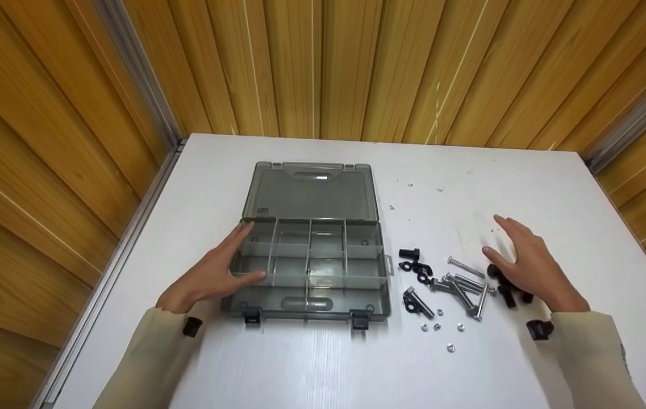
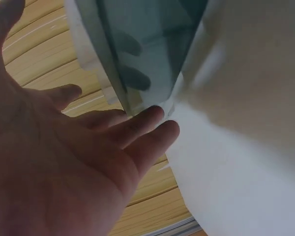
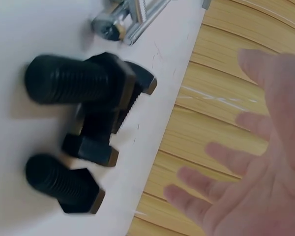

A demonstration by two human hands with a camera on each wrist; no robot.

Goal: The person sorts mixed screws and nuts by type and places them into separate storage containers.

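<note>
A grey translucent compartment box (image 1: 351, 301) lies with its lid (image 1: 311, 196) folded back. At its left side is my left hand (image 1: 215, 278), thumb over the box and fingers along the left edge; in the left wrist view the fingertips meet or nearly meet the box wall (image 2: 152, 54). My right hand (image 1: 538, 272) hovers, fingers spread and holding nothing, over black bolts (image 1: 507, 296). Thick black hex bolts (image 3: 83, 81) show close up in the right wrist view, apart from the fingers. A heap of silver bolts (image 1: 462, 292) lies just left of that hand.
Between box and heap lie a black bolt (image 1: 409, 254), small black parts (image 1: 423, 270) and a silver bolt (image 1: 420, 303). Several small silver nuts (image 1: 450, 347) are scattered nearer the front. Two black latches (image 1: 359, 321) jut from the box front. Wood-patterned walls (image 1: 345, 74) stand around the white table (image 1: 311, 375).
</note>
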